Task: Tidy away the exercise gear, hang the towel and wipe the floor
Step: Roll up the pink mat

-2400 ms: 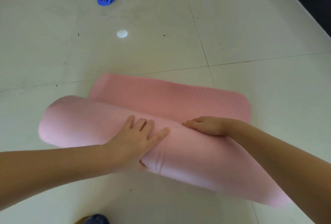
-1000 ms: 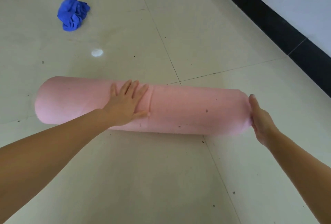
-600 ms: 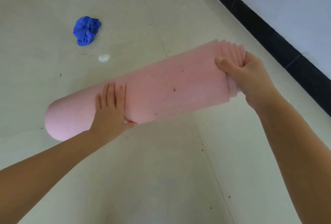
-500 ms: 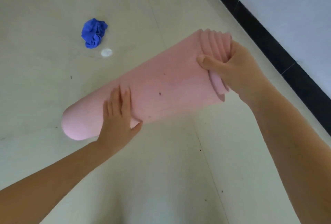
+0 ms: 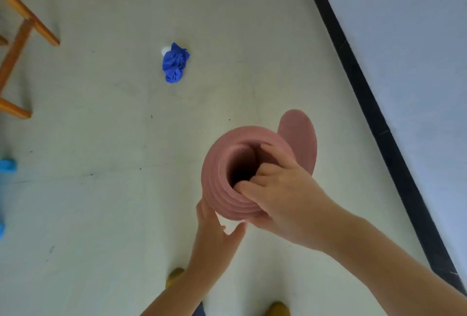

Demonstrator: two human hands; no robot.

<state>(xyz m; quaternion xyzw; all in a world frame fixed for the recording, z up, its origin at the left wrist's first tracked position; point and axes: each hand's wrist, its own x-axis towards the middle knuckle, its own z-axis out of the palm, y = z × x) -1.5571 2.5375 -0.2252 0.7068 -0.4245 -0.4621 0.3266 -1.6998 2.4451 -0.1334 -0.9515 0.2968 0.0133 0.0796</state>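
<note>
My right hand (image 5: 283,196) has its grip clamped on the top rim of the rolled pink exercise mat (image 5: 217,176), thumb hooked into the hollow core and fingers wrapped around the outer layers. My left hand (image 5: 214,234) lies against the side of the roll lower down, its fingers straight and spread, thumb apart. The mat stands on end above the pale tiled floor (image 5: 101,214), seen from over its open top, with a loose rounded flap (image 5: 300,138) sticking out on the wall side. A crumpled blue cloth (image 5: 174,64) lies on the floor well apart from the roll, touching a small white spot (image 5: 165,50). Wooden furniture legs (image 5: 17,45) stand at far left, and a black skirting strip (image 5: 374,118) runs along the wall at right.
</note>
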